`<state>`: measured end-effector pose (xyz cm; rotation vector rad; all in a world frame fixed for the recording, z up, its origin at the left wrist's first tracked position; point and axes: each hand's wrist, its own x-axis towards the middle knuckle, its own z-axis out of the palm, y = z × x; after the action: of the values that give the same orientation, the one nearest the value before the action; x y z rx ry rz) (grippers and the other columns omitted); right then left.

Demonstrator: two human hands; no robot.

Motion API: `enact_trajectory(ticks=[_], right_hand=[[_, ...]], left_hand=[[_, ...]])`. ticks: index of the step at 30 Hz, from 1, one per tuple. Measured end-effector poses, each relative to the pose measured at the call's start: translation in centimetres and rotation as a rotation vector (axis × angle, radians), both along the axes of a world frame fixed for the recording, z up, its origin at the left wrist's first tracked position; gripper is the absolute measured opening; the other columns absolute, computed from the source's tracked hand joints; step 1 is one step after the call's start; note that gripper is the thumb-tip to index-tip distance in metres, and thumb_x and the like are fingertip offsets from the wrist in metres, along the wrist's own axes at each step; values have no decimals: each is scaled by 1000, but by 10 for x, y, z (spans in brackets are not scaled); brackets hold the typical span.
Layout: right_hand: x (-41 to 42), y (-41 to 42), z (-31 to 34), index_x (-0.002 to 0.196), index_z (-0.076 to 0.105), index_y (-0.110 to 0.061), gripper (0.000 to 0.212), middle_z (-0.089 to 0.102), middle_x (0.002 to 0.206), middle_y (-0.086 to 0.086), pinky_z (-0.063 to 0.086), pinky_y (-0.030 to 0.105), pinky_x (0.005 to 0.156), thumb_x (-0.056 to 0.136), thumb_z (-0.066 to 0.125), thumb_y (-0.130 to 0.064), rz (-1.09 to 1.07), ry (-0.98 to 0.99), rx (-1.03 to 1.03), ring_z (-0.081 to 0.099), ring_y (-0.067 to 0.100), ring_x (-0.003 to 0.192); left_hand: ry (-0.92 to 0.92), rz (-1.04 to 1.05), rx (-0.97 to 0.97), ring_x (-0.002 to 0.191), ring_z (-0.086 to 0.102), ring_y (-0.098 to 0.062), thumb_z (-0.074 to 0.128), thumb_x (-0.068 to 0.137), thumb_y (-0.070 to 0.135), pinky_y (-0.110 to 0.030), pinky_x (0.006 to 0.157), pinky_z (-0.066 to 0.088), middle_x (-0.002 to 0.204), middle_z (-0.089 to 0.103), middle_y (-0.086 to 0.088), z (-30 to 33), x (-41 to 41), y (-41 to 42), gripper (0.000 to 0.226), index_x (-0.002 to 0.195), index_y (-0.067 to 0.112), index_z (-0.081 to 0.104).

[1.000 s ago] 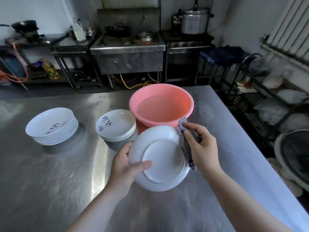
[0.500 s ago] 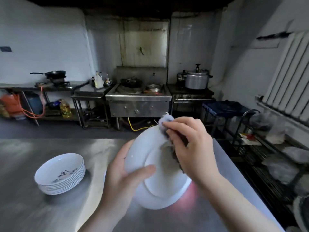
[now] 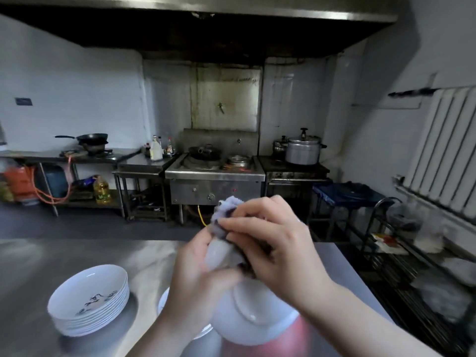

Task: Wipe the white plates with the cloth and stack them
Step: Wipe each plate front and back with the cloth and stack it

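Your view has swung up from the worktop (image 3: 77,256) since a second ago: then you looked down on the pink basin and two stacks, now the stove wall fills the upper half and the plate is held high and close to you. The plate (image 3: 247,320) sits at about 6 o'clock in the view, its underside and foot ring facing you, tilted with the rim at 12 o'clock hidden behind your fingers. Your left hand (image 3: 198,284) is closed around the plate's left edge, thumb across the back. Your right hand (image 3: 278,248) is curled shut on the cloth (image 3: 226,215), a bluish wad poking out above the fingers, pressed against the plate's upper rim. A second ago that cloth was at the plate's right edge; it has travelled round to the top, so I judge you are working along the rim of the back face, partway through this plate and not yet ready to stack it.

The pink basin (image 3: 296,336) shows only as a blurred strip under the plate. The taller stack of plates (image 3: 90,302) rests on the worktop at 8 o'clock; the edge of a second stack (image 3: 164,302) peeks out just behind your left wrist.

The top plate of the taller stack carries dark brush-like marks, possibly characters, but they are too small and skewed to read. No brand or label is legible anywhere else.
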<state>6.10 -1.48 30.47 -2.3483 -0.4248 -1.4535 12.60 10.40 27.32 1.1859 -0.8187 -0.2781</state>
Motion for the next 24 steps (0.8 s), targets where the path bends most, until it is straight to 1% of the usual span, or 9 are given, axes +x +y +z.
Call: enact_trajectory(ticks=[3, 7, 10, 12, 14, 17, 20, 23, 24], right_hand=[[1, -25, 14, 96, 77, -19, 16, 66, 96, -7, 47, 24, 84, 83, 74, -12, -65, 62, 244, 61, 13, 93], [1, -51, 15, 94, 76, -25, 19, 67, 95, -14, 45, 19, 80, 84, 71, -9, -25, 151, 484, 63, 4, 88], [-1, -53, 1, 98, 75, -21, 21, 66, 98, -10, 44, 18, 81, 86, 68, -5, -89, -13, 558, 63, 6, 89], [2, -35, -23, 102, 73, -18, 20, 65, 101, -3, 44, 18, 85, 88, 67, -5, -189, -188, 530, 62, 14, 97], [5, -12, -46, 106, 71, -17, 22, 62, 106, -3, 44, 22, 87, 87, 66, -7, -240, -313, 379, 60, 16, 98], [6, -15, -55, 109, 69, -17, 23, 60, 107, -5, 47, 27, 83, 88, 63, -9, -237, -346, 199, 56, 15, 95], [9, -21, -46, 109, 68, -16, 23, 60, 104, 0, 47, 30, 85, 88, 63, -6, -290, -416, 378, 57, 17, 96], [13, -10, -48, 105, 72, -15, 20, 62, 105, -1, 44, 26, 83, 88, 63, -9, -171, -343, 155, 55, 14, 94], [13, -12, -47, 104, 73, -14, 19, 62, 105, -1, 45, 26, 82, 88, 63, -9, -149, -327, 100, 54, 13, 93]], left_hand=[[55, 17, -155, 89, 73, -26, 68, 59, -5, -30, 73, 57, 101, 76, -14, -2, -6, 8, 54, 110, 14, 73], [239, 168, -309, 84, 73, -26, 71, 60, -1, -29, 65, 57, 99, 75, -15, -1, 3, 7, 55, 112, 17, 72], [356, 266, -426, 90, 72, -23, 76, 59, 5, -29, 71, 58, 104, 75, -11, 5, 3, -2, 59, 116, 17, 70], [432, 286, -500, 94, 72, -24, 72, 63, 8, -32, 73, 59, 108, 74, -11, 10, -3, -11, 57, 120, 17, 67], [510, 268, -531, 105, 69, -33, 70, 67, 7, -45, 88, 57, 115, 72, -14, 12, -11, -20, 62, 128, 17, 62], [613, 259, -558, 116, 63, -41, 68, 74, 3, -59, 104, 44, 122, 68, -20, 15, -17, -31, 59, 132, 13, 59], [685, 245, -592, 111, 66, -37, 62, 85, 0, -49, 93, 54, 120, 69, -21, 19, -23, -39, 44, 128, 8, 61], [701, 150, -587, 90, 71, -32, 59, 89, 1, -32, 65, 58, 110, 70, -22, 22, -24, -41, 38, 127, -2, 59], [704, 133, -586, 89, 71, -31, 58, 90, 2, -32, 64, 58, 109, 70, -22, 22, -22, -41, 38, 128, -3, 58]])
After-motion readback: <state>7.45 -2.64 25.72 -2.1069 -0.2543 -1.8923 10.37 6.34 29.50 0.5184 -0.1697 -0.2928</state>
